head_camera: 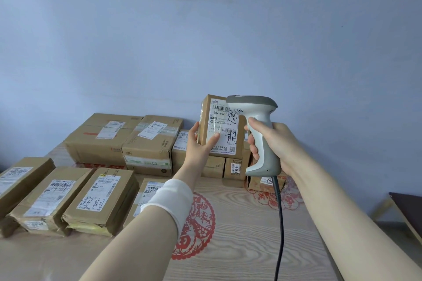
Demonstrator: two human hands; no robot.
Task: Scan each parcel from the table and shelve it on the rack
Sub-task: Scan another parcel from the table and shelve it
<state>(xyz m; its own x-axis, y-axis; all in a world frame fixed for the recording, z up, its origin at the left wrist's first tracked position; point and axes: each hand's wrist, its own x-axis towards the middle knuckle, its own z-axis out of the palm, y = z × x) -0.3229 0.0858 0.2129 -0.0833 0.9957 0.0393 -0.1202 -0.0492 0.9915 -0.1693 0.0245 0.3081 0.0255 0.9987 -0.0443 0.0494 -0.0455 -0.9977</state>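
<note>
My left hand (199,143) holds a small brown cardboard parcel (220,128) upright above the table, thumb on its white shipping label. My right hand (271,146) grips the handle of a white and grey barcode scanner (257,130), whose head points left at the top of the label, almost touching it. The scanner's black cable (279,223) hangs down toward the table. Several more labelled cardboard parcels (100,198) lie on the wooden table (251,235), in a row at the left and stacked at the back (146,141).
A pale blue wall (205,29) stands behind the table. Red paper-cut decorations (198,223) lie on the tabletop. A wooden frame with a dark panel (406,214) shows at the right edge. The rack is out of sight.
</note>
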